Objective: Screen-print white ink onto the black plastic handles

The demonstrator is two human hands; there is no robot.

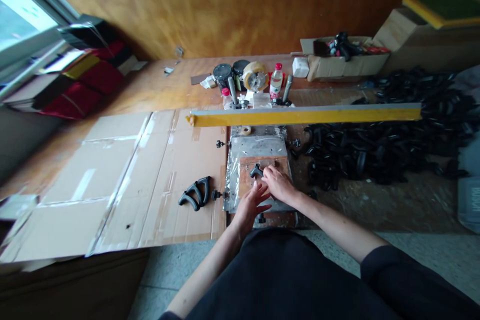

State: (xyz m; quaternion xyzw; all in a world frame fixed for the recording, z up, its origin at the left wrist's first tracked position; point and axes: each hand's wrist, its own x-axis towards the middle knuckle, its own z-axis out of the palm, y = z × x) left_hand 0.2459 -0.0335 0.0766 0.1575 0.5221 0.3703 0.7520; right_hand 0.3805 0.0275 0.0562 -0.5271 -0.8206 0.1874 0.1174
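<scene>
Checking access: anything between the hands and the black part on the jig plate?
Nothing visible. The right hand is already at the black part on the jig plate; the left hand lies just beside it. The yellow bar sits farther back.

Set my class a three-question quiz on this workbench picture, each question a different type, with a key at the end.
1. True or false: the finished black part lies on the flattened cardboard, to the left of the metal jig plate.
2. The big heap of black parts lies where? A) right of the jig plate B) on the red folders C) inside the open box
3. Fill in: the right hand touches a small black part on the ____ panel of the jig.

Key: 1 true. 2 A. 3 brown. The left hand rests beside it, palm down.
</scene>
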